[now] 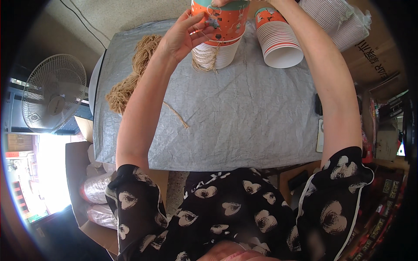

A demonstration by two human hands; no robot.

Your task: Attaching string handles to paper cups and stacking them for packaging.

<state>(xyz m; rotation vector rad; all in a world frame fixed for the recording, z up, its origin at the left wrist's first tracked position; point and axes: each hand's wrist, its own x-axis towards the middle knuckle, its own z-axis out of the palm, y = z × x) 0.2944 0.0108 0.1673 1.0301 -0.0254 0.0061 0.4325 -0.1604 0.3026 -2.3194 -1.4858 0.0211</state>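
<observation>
A stack of orange-and-green printed paper buckets (224, 26) stands at the far edge of the grey-covered table, with white nested rims at its lower end. Thin tan string (208, 60) is wound around those rims, and a strand crosses the orange side. My left hand (185, 37) is beside the stack's left side, fingers spread and the fingertips against the orange wall. At the top of the picture my right hand (221, 2) grips the green end of the stack; the upper edge cuts off most of it.
A hank of tan string (135, 74) lies at the left, its loose end near my left forearm. Another bucket stack (282, 43) lies to the right, mouth toward me. Wrapped white stacks (333, 19) are behind it. A fan (54, 93) and a carton of wrapped goods (98, 195) stand left.
</observation>
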